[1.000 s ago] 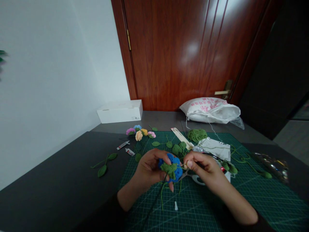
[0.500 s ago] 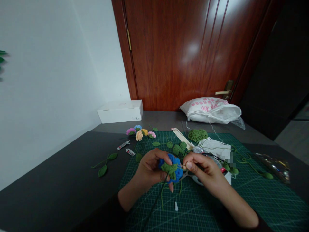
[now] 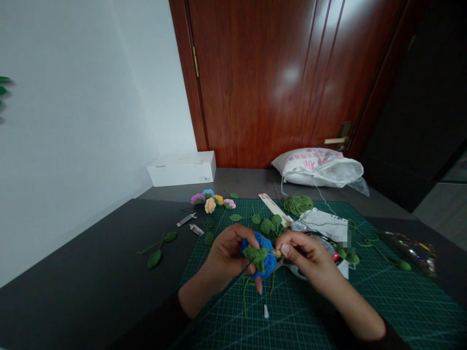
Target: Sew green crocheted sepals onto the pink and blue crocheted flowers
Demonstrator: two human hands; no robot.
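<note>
My left hand (image 3: 226, 252) grips a blue crochet flower (image 3: 270, 265) at its left edge, thumb and fingers around it. A green crochet base (image 3: 258, 256) faces up on the flower, and a dark thin stem runs from it down toward me. At the flower's right edge, my right hand (image 3: 308, 255) has thumb and forefinger pinched together; what lies between them is too small to make out. Scissors (image 3: 297, 272) lie partly hidden beneath the right hand. Green crochet leaves (image 3: 268, 225) rest just beyond the hands, and loose green strands hang below the flower.
A green cutting mat (image 3: 226, 301) covers the middle of the dark table. Small crochet flowers (image 3: 210, 205), glue tubes (image 3: 186, 220), a leaf sprig (image 3: 155, 258), green yarn (image 3: 298, 204) and a white cap (image 3: 266, 311) lie around. Behind stand a white box (image 3: 182, 170) and a bag (image 3: 317, 167).
Both hands stay almost in place. The flower has tilted very slightly, and the right fingertips have shifted a little at its edge.
</note>
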